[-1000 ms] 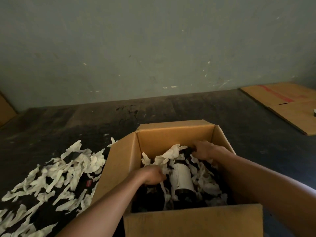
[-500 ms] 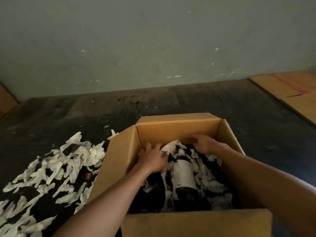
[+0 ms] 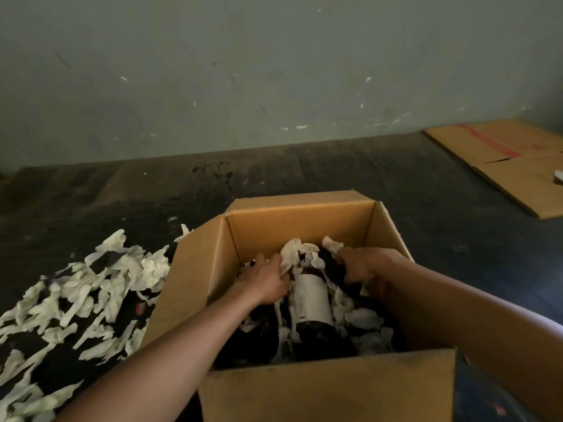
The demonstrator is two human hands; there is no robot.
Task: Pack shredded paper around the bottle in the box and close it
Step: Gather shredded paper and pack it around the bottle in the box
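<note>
Bottle [image 3: 311,300] in box [image 3: 329,388], loose shreds [image 3: 91,287] beside

One open cardboard box [image 3: 307,229], one bottle [image 3: 312,303], two hands, one flattened cardboard sheet [image 3: 515,166], many paper shreds [image 3: 91,293]

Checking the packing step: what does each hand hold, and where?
Both grip shredded paper by the bottle neck: left hand one clump, right hand another.

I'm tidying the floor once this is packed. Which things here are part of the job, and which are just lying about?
In the job:
box
bottle
shredded paper in the box
pile of shredded paper
left hand
right hand

Lying about:
flattened cardboard
</note>
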